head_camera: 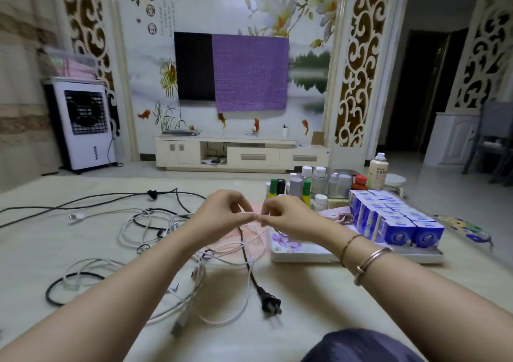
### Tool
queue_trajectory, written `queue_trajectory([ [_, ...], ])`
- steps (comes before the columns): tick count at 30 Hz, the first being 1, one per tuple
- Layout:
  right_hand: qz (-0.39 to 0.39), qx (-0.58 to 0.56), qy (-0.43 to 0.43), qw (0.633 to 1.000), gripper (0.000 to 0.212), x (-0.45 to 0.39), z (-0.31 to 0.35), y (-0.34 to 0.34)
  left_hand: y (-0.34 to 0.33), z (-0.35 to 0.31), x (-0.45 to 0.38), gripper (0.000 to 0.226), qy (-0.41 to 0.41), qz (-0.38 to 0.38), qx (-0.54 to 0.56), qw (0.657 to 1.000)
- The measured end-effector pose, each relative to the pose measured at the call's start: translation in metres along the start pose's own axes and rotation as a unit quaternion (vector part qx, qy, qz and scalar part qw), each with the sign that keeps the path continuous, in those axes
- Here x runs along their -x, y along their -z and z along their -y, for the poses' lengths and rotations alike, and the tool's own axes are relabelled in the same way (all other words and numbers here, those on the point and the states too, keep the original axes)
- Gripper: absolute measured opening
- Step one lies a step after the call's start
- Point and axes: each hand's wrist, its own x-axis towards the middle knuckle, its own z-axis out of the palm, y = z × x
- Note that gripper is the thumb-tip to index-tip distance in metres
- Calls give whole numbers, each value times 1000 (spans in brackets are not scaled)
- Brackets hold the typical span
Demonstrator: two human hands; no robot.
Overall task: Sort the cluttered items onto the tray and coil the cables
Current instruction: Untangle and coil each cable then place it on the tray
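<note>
My left hand [222, 211] and my right hand [286, 213] meet fingertip to fingertip above the floor, both pinching a thin white cable [249, 239] that loops down below them. A black power cord with a two-pin plug [270, 303] hangs from the same spot and trails toward me. More white cables [144, 228] lie tangled to the left, along with a black loop [59, 286] and a long black cable [83, 202]. The white floral tray [302, 253] sits at the right, holding several blue-white boxes [397, 220] and bottles [308, 185].
A spray bottle [377, 171] stands behind the tray and a colourful flat item [463, 228] lies to its right. A TV cabinet [238, 153] and a white air cooler [83, 123] stand at the far wall. My knee in dark cloth [361, 345] shows at bottom right.
</note>
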Motion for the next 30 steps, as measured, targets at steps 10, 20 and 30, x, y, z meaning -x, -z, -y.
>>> queue_trajectory([
  [10,-17,-202,-114,973,30,-6,-25,-22,18,19,3,17,33,-82,96,991],
  [20,33,-314,-38,948,28,-8,-2,-1,4,-34,-18,12,94,-95,329,935],
  [30,56,-456,-52,887,42,-1,6,-5,20,-55,-15,11,56,-81,207,973],
])
